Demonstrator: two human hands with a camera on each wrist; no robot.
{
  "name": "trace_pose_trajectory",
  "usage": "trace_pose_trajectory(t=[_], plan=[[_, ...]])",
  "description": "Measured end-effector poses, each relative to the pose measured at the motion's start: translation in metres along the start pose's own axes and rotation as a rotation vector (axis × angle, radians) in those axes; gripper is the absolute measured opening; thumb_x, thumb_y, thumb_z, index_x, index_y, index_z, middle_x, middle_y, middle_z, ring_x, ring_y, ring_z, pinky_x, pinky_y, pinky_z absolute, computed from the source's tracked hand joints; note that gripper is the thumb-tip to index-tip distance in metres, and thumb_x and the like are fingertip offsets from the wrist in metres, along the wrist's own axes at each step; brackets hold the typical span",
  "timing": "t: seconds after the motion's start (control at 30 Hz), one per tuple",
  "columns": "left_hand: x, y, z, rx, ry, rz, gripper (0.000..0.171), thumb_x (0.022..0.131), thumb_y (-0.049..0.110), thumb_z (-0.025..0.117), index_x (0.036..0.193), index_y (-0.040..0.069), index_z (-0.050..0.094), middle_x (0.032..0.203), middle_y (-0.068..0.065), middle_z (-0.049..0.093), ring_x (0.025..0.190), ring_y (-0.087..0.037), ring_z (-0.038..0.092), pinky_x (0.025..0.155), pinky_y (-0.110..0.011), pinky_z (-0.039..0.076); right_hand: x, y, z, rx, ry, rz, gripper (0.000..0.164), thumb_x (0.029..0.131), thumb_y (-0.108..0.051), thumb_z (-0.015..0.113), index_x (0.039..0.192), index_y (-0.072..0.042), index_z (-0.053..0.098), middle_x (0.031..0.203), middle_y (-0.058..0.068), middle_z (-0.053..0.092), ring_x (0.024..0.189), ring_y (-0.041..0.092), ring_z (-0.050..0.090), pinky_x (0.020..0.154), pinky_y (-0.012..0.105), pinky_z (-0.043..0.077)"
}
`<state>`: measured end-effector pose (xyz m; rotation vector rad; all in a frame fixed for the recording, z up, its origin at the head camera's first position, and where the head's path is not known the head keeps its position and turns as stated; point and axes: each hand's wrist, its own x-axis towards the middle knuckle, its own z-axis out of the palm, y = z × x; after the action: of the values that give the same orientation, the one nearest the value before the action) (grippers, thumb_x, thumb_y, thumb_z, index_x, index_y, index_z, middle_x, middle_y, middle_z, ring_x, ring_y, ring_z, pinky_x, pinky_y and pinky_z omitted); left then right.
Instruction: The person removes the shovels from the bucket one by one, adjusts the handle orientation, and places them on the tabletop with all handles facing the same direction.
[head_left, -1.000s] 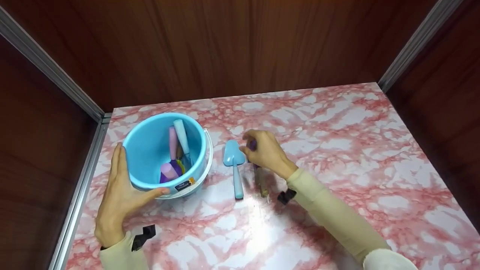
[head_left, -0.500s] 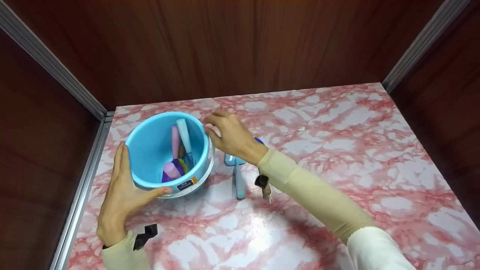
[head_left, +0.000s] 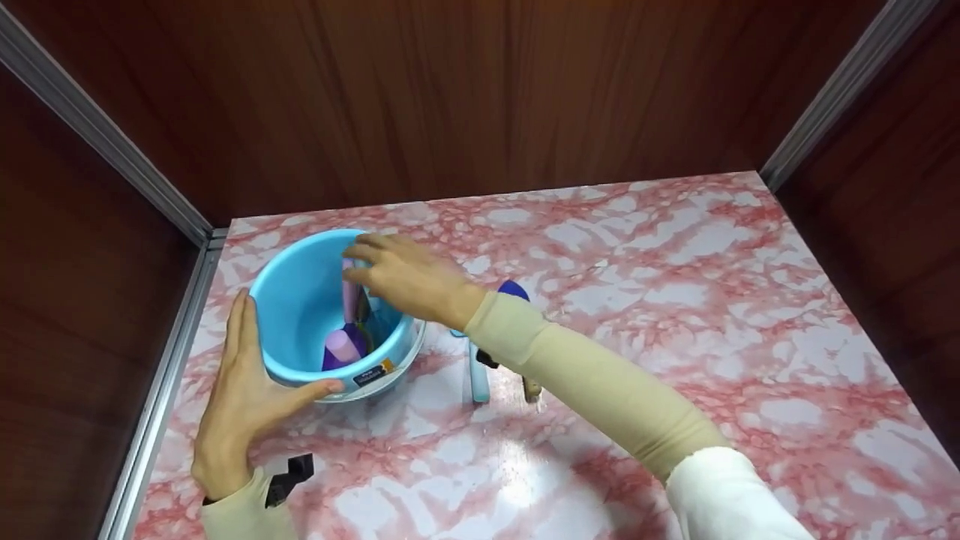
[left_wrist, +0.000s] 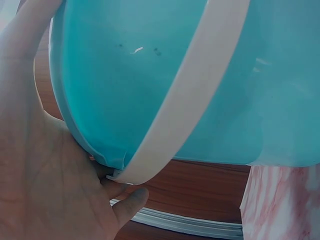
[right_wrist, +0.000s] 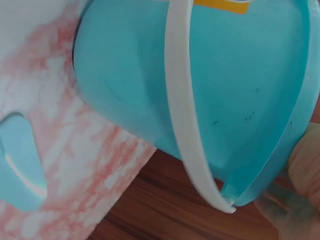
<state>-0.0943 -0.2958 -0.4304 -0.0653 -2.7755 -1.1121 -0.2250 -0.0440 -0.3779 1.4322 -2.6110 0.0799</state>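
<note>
A light blue bucket (head_left: 296, 300) with a white handle (left_wrist: 195, 85) stands tilted at the left of the table. My left hand (head_left: 240, 397) rests along its near-left rim, fingers straight, thumb across the front. Over the far-right rim reaches my right hand (head_left: 409, 277), its fingers apart beside the tool handles, covering the light blue one. A pink handle (head_left: 349, 296) leans inside the bucket, and a purple tool with a pink handle end (head_left: 342, 345) lies lower. In the right wrist view only part of the right hand (right_wrist: 305, 175) shows at the rim.
A light blue trowel (head_left: 479, 379) and a tool with a purple-blue blade (head_left: 513, 289) and tan handle end (head_left: 532, 389) lie right of the bucket, partly under my right arm. Dark wooden walls (head_left: 480, 97) enclose the pink-and-white marbled table (head_left: 675, 300).
My right hand has left the purple-bladed tool, which stays on the table, and moved left past the trowel over the bucket's rim. The left hand has stayed at the bucket.
</note>
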Motion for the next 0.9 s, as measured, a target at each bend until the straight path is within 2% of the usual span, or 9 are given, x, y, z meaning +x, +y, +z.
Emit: trace_pose_trajectory(t=[0.1, 0.2, 0.4, 0.47, 0.57, 0.73, 0.9], plan=[[-0.001, 0.0, -0.001, -0.001, 0.002, 0.007, 0.152, 0.066, 0.05, 0.102, 0.173, 0.024, -0.004, 0.179, -0.009, 0.007, 0.153, -0.05, 0.029, 0.113, -0.078, 0.038, 0.008, -0.008, -0.002, -0.126, -0.076, -0.053, 0.042, 0.105, -0.023, 0.069, 0.146, -0.022, 0.068, 0.155, 0.003, 0.061, 0.154, 0.029, 0.046, 0.126, 0.05, 0.039], [-0.001, 0.0, -0.001, -0.016, 0.01, 0.013, 0.153, 0.065, 0.048, 0.103, 0.173, 0.025, -0.003, 0.178, -0.007, 0.009, 0.152, -0.048, 0.03, 0.114, -0.077, 0.039, 0.014, -0.015, -0.003, -0.252, -0.112, -0.094, 0.037, 0.105, -0.026, 0.069, 0.142, -0.022, 0.072, 0.142, 0.0, 0.071, 0.145, 0.025, 0.055, 0.126, 0.044, 0.041], [-0.002, -0.001, -0.001, -0.017, 0.01, 0.011, 0.154, 0.064, 0.048, 0.103, 0.173, 0.026, -0.004, 0.179, -0.006, 0.007, 0.153, -0.048, 0.029, 0.114, -0.078, 0.039, 0.023, -0.028, -0.003, -0.461, -0.205, -0.102, 0.033, 0.104, -0.034, 0.07, 0.133, -0.022, 0.077, 0.126, -0.001, 0.078, 0.131, 0.02, 0.061, 0.128, 0.039, 0.039], [-0.002, -0.002, -0.001, -0.019, 0.015, 0.017, 0.154, 0.064, 0.048, 0.103, 0.173, 0.027, -0.004, 0.179, -0.006, 0.007, 0.153, -0.048, 0.029, 0.114, -0.078, 0.039, 0.027, -0.034, -0.002, -0.488, -0.236, -0.093, 0.027, 0.106, -0.034, 0.067, 0.127, -0.023, 0.08, 0.122, -0.001, 0.079, 0.124, 0.019, 0.063, 0.125, 0.037, 0.041], [-0.003, -0.002, -0.001, -0.016, 0.016, 0.016, 0.155, 0.064, 0.048, 0.103, 0.173, 0.027, -0.004, 0.179, -0.006, 0.006, 0.153, -0.048, 0.028, 0.116, -0.078, 0.036, 0.032, -0.041, 0.001, -0.501, -0.28, -0.057, 0.027, 0.109, -0.037, 0.062, 0.121, -0.023, 0.082, 0.115, -0.003, 0.078, 0.111, 0.017, 0.063, 0.114, 0.035, 0.047], [0.0, 0.0, 0.0, -0.006, 0.005, -0.001, 0.155, 0.065, 0.051, 0.102, 0.173, 0.026, -0.007, 0.18, -0.008, 0.004, 0.152, -0.05, 0.029, 0.116, -0.079, 0.035, 0.038, -0.049, 0.001, -0.533, -0.379, 0.033, 0.03, 0.112, -0.038, 0.057, 0.126, -0.026, 0.08, 0.116, -0.003, 0.077, 0.102, 0.016, 0.06, 0.1, 0.033, 0.049], [-0.001, 0.0, 0.0, -0.02, -0.007, -0.018, 0.154, 0.066, 0.052, 0.102, 0.173, 0.029, -0.007, 0.179, -0.006, 0.004, 0.152, -0.05, 0.03, 0.114, -0.079, 0.037, 0.041, -0.056, 0.002, -0.6, -0.501, 0.049, 0.03, 0.112, -0.033, 0.058, 0.137, -0.031, 0.073, 0.124, -0.003, 0.075, 0.106, 0.017, 0.058, 0.101, 0.036, 0.046]])
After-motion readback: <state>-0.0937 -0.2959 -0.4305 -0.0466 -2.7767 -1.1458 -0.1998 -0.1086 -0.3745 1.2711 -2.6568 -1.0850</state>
